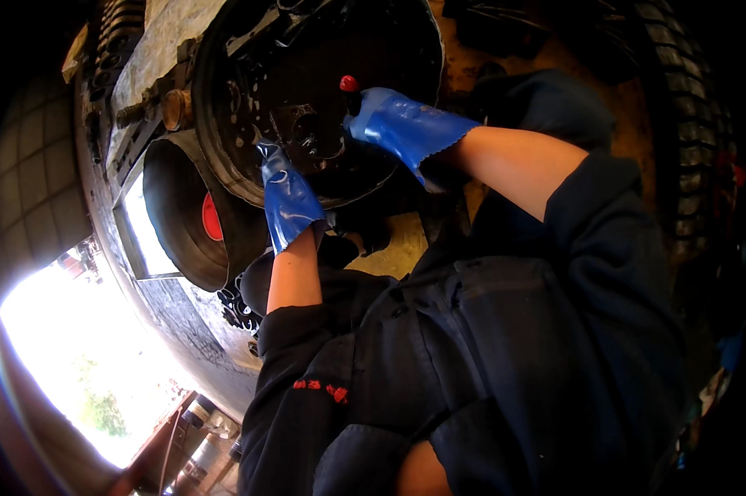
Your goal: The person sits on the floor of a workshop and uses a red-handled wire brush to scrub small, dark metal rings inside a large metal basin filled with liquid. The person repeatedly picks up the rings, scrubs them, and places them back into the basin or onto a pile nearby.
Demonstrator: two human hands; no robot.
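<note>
A wide round black basin (210, 157) with dark, wet, shiny contents lies in front of me. Blue rubber gloves cover both hands. My right hand (393, 124) reaches over the basin from the right, closed round a dark handle with a red end (349, 83); the tool's working end is hidden. Inside the basin, near its close rim, my left hand (286, 192) points downward with its fingers drawn together. Beside those fingertips is a dark wet part (308, 131) with a rounded edge. Whether the left fingers grip it is too dark to see.
Left of the basin a dark round container (170, 211) stands tilted, a red disc (212, 217) inside it. A coil spring (121, 33) and a rusty cylindrical part (174, 109) lie at the far left. A large treaded tyre (691, 124) stands at the right.
</note>
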